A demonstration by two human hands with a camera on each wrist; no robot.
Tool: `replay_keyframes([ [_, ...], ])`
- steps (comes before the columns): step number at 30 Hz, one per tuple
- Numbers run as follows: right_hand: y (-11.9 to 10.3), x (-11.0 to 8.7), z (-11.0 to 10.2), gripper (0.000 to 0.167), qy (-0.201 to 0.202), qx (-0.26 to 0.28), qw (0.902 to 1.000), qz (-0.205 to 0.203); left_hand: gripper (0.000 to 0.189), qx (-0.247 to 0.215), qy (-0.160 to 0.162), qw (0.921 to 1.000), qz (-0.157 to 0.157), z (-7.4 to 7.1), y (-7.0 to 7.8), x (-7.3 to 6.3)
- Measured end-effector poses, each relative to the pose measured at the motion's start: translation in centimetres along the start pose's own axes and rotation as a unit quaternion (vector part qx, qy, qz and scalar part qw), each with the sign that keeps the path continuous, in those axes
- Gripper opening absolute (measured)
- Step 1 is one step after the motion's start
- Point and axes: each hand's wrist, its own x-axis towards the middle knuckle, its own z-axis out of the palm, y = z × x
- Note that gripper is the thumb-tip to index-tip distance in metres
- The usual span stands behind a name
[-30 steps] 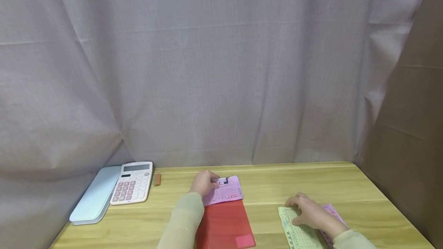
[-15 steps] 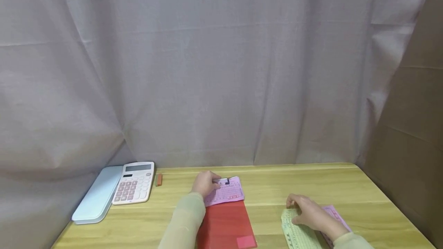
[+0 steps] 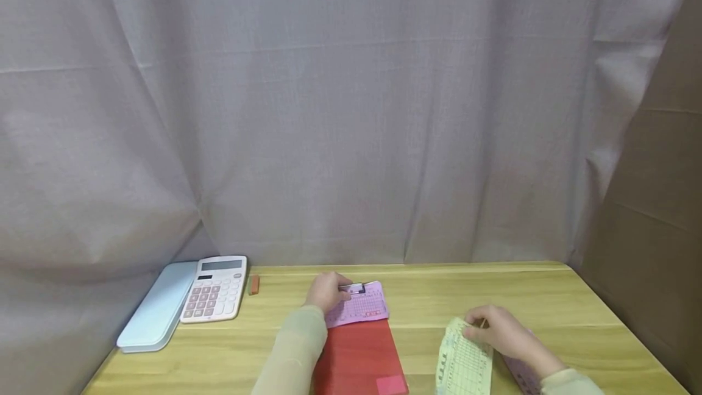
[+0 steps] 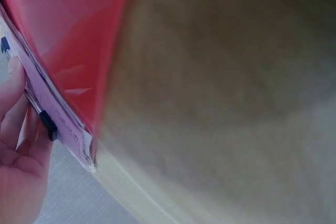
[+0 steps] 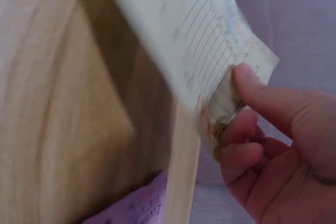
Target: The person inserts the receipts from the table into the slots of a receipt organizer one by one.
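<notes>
In the head view, my left hand (image 3: pixel 325 292) is at the top of a pink printed slip (image 3: pixel 362 308), which overlaps the red folder (image 3: pixel 359 352). The left wrist view shows its thumb and fingers gripping the metal clip with black ends (image 4: pixel 48 125) along the edge of the pink paper stack (image 4: pixel 58 109). Thumb and fingertips of my right hand (image 3: pixel 501 335) pinch the top corner of a yellow-green printed slip (image 3: pixel 463 361). That slip (image 5: pixel 202 40) hangs tilted above the wood in the right wrist view. Another pink slip (image 3: pixel 521 372) lies partly hidden beneath the right forearm.
On the left of the wooden table (image 3: pixel 274 346) lie a white calculator (image 3: pixel 216 291), a pale blue case (image 3: pixel 156 309) and a small brown eraser-like block (image 3: pixel 255 284). A grey curtain (image 3: pixel 351 108) stands behind the back edge.
My right hand has pinched the yellow-green slip and raised its upper end, swinging it left off the pink slip. The left hand stays at the clip.
</notes>
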Motion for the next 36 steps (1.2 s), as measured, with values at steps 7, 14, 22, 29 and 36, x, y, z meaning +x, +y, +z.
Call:
replay_keyframes([
  [7,-0.6,0.5,-0.1,0.019,0.011,0.044,0.999,0.001,0.025,0.002,0.003,1.0,0.006,0.0,-0.1,0.0],
  [14,-1.1,0.8,0.3,0.028,0.01,0.074,0.9972,0.006,0.025,0.006,0.005,0.9999,0.007,0.0,-0.1,0.0],
  [22,-1.8,1.7,1.1,0.025,0.019,0.115,0.9927,0.03,0.025,0.01,0.005,0.9999,0.002,0.0,-0.2,0.1],
  [29,-2.2,3.1,2.8,0.024,0.025,0.154,0.9862,0.055,0.026,-0.001,-0.005,1.0,-0.004,0.0,0.0,0.0],
  [36,-2.6,4.5,4.0,0.025,0.033,0.165,0.9829,0.075,0.026,0.002,0.005,1.0,-0.001,0.3,-0.3,0.1],
])
